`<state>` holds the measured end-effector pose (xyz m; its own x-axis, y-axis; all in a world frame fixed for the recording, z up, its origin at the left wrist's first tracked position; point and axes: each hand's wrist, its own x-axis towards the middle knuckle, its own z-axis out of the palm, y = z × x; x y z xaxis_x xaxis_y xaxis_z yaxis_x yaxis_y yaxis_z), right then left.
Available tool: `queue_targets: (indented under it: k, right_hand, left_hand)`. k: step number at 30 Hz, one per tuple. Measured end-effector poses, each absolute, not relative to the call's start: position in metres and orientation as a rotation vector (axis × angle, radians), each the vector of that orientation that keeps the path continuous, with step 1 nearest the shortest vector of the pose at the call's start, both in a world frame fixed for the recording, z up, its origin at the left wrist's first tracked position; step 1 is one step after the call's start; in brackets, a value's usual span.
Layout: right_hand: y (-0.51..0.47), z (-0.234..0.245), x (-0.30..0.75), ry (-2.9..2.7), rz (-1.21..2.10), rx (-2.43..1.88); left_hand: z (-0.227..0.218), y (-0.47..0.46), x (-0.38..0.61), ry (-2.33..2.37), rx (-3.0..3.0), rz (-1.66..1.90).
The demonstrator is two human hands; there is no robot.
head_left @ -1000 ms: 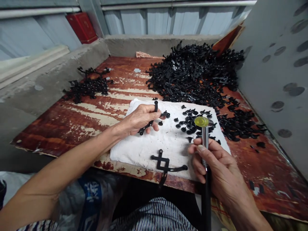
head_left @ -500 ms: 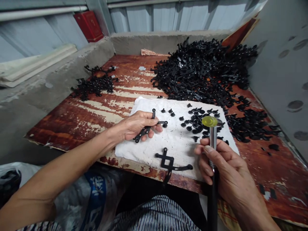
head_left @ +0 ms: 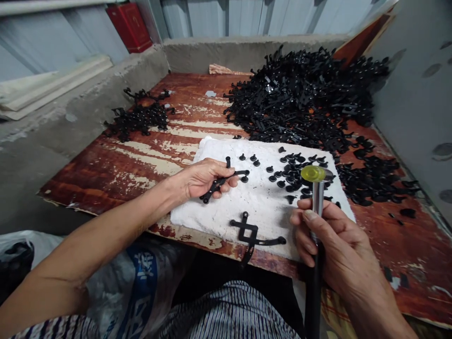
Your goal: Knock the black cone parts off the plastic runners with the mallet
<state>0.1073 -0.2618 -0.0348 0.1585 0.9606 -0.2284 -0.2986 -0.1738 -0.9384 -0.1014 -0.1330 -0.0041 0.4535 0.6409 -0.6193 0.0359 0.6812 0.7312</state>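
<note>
My left hand [head_left: 201, 180] lies on a white foam pad [head_left: 261, 207] with its fingers closed round a black cross-shaped plastic part [head_left: 223, 179]. My right hand [head_left: 330, 242] grips the handle of a small hammer [head_left: 315, 188] with a yellow head, held upright over the pad's right side. Several small black caps [head_left: 287, 170] are scattered on the pad between the hands. Another black cross-shaped part [head_left: 251, 236] lies at the pad's near edge, overhanging it.
The pad sits on a worn red wooden board [head_left: 116, 169]. A large heap of black parts [head_left: 303, 101] fills the far right; a smaller pile [head_left: 139, 117] lies far left. Concrete ledges and a grey wall [head_left: 416, 84] enclose the board.
The view has shifted slightly. My left hand has lowered its black part closer to the pad. The hammer stays upright in my right hand.
</note>
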Motion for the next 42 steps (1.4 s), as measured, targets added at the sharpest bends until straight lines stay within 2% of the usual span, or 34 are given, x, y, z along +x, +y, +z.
queue_targets:
  k: [27,33,35,38,42]
  right_hand:
    - [-0.261,-0.039,0.111,-0.774,1.344,-1.230]
    - [-0.265,-0.035,0.113,-0.970,1.310,-1.324]
    - [-0.264,-0.030,0.116,-1.199,1.187,-1.446]
    - [-0.259,-0.025,0.120,-1.623,0.765,-1.547]
    - [-0.245,-0.024,0.122,-2.030,0.268,-1.380]
  left_hand:
    - [-0.007,-0.132,-0.101,1.099,0.797,0.377]
    - [-0.001,-0.130,-0.097,1.191,0.919,0.319]
    - [0.003,-0.129,-0.095,1.219,0.951,0.303]
    - [0.008,-0.127,-0.093,1.244,0.966,0.250]
    - [0.007,-0.124,-0.095,1.234,0.961,0.226]
